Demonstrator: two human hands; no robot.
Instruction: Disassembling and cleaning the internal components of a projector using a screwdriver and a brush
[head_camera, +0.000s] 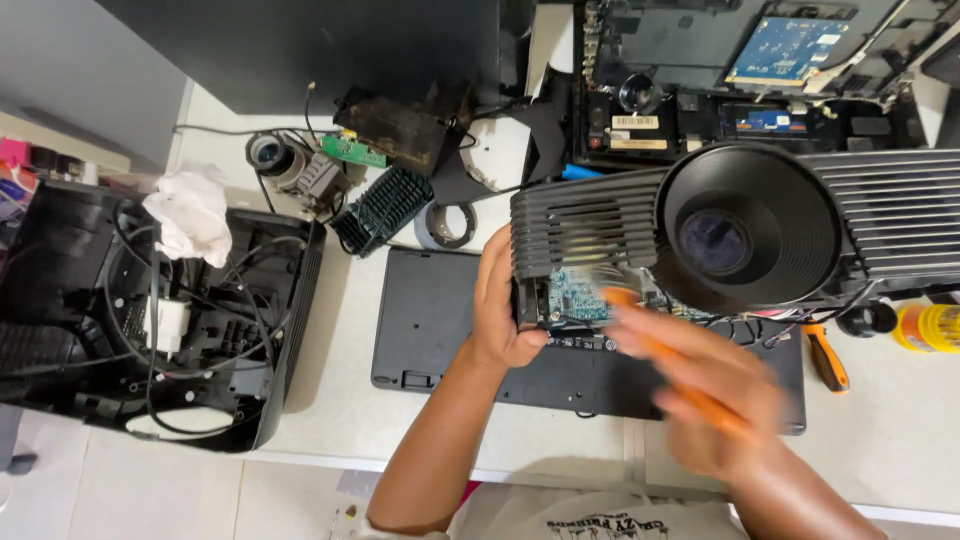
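— In the head view, what did each hand have?

— The left hand (503, 318) was clamped on the near-left corner of a black projector (740, 235), fingers wrapped over the ribbed casing, holding it tipped up off the surface (340, 400). The right hand (715, 400) was blurred with motion, closed round an orange-handled tool (680, 385) — a screwdriver, I'd judge — whose tip sat at the exposed green circuit board (580, 295), just right of the left hand's fingers.

— And how far along did the work look?

— Partway, by my reading. The board already showed through an opening in the underside, and a flat black panel (440, 320) lay under both hands, apparently removed. But the big lens hood (748, 228), above the right hand, was on, and the ribbed shell was mostly whole.

— Anything else around?

— Far left of the left hand lay an opened black housing (150, 320) with loose wires and a white cloth (190, 215). Beyond the left hand sat a small lens (270, 155) and a dark finned heatsink (385, 205). Right of the right hand lay orange-handled pliers (826, 358).
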